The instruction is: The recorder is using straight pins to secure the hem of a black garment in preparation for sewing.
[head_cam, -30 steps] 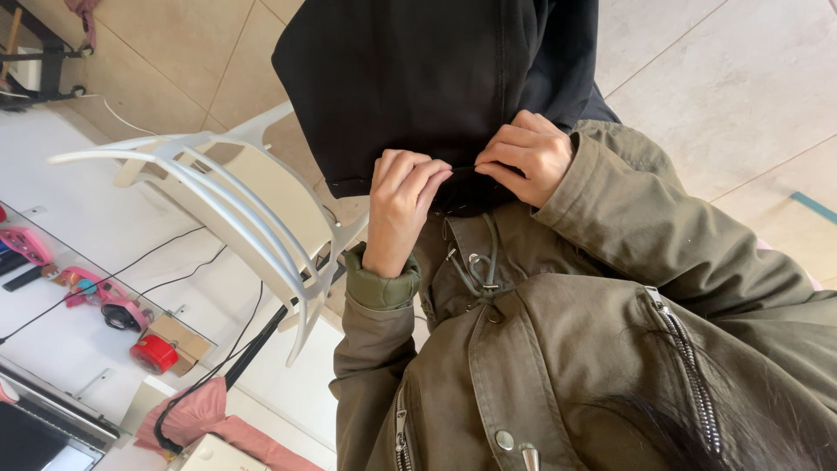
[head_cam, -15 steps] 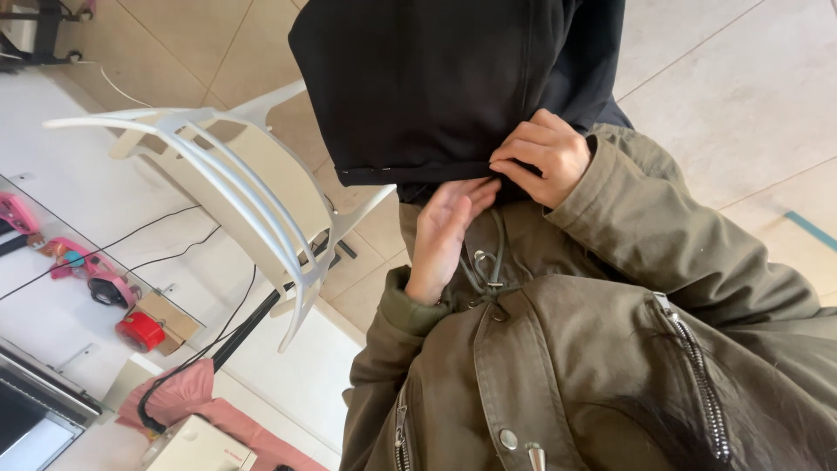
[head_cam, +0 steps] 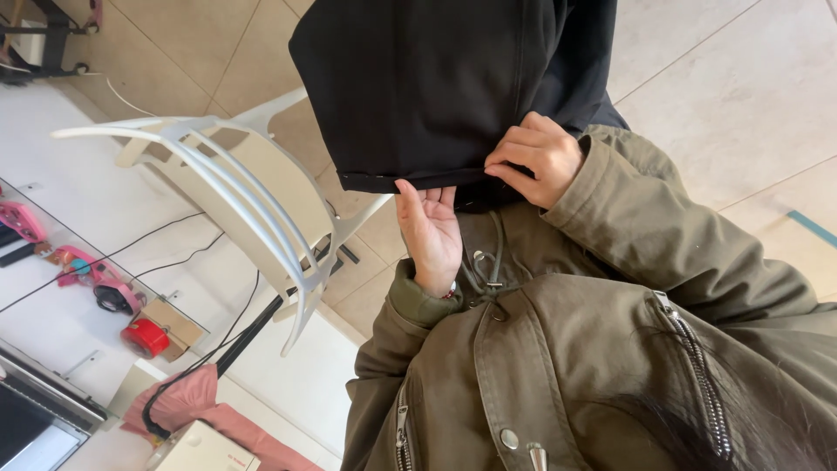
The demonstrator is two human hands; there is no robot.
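Pinching black cloth [head_cam: 436, 87] hem, frame centre, with right hand [head_cam: 536, 161], fingers clamped; left hand [head_cam: 432, 231] now let go, dropped below hem, fingers loosely apart.

Left hand [head_cam: 430, 235] now off black garment [head_cam: 436, 87]

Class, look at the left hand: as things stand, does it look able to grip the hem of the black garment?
Probably yes. The left hand is open, palm up, right under the hem, fingertips at its edge. Nothing lies between; the right hand already pinches the hem alongside.
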